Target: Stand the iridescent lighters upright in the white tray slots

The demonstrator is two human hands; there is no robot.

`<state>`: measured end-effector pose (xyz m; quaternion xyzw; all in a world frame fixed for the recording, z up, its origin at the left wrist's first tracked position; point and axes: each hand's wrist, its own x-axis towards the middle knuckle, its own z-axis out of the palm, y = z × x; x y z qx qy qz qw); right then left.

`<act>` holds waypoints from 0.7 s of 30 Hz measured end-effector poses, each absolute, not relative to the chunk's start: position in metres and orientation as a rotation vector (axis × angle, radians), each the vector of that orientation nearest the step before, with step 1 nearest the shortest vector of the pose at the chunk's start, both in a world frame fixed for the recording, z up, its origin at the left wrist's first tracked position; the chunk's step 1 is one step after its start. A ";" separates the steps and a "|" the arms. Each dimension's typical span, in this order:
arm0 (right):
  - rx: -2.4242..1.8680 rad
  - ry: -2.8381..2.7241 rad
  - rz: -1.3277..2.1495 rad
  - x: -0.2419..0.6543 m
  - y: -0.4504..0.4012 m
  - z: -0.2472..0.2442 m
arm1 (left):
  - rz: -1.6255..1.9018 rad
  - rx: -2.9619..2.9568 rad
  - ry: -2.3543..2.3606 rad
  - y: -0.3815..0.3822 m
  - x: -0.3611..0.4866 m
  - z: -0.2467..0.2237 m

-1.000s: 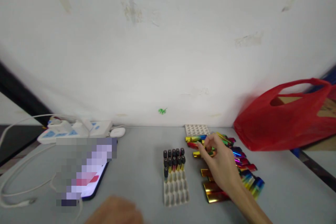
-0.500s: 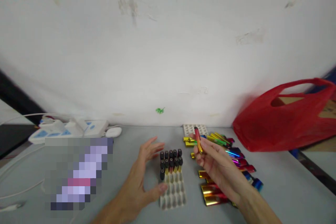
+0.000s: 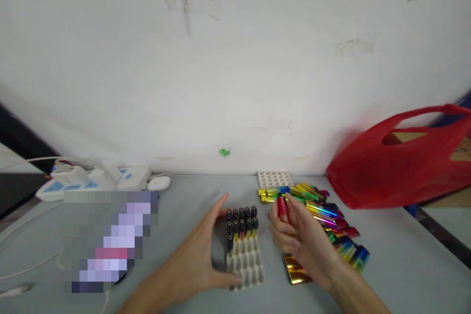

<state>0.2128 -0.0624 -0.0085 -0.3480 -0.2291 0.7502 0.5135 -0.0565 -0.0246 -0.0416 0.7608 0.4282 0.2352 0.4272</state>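
Observation:
My left hand point(image 3: 200, 245) is spread open along the left side of a pale moulded tray point(image 3: 246, 261). Its thumb touches the tray's near end, and the fingers reach towards the far corner. Black-tipped slim tubes point(image 3: 242, 225) stand upright in the tray's far rows; the nearer cups show no tubes. To the right of the tray, my right hand point(image 3: 300, 238) is closed around a slim red tube point(image 3: 282, 208), held up between thumb and fingers. I cannot tell whether a second tube is beside it. Shiny coloured tubes or wrappers point(image 3: 324, 213) lie behind this hand, partly hidden.
Another pale tray point(image 3: 274, 179) lies against the wall. A red plastic bag point(image 3: 397, 167) stands at the right. On the left are a white power strip point(image 3: 99, 179), a small white case point(image 3: 159, 183) and a blurred-out flat object point(image 3: 114, 243). Cables run along the left side.
My right hand has turned and closed further, so the red-gold tube that stuck up from the fingers now shows only a short red part. My left thumb has slid to the tray's near end.

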 end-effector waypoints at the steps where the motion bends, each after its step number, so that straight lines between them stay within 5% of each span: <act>1: -0.814 -0.553 1.818 0.213 -0.062 -0.009 | 0.596 1.902 1.061 -0.024 -0.057 -0.042; 21: -0.863 -0.608 1.816 0.186 -0.068 -0.015 | 0.594 1.926 1.043 -0.021 -0.061 -0.052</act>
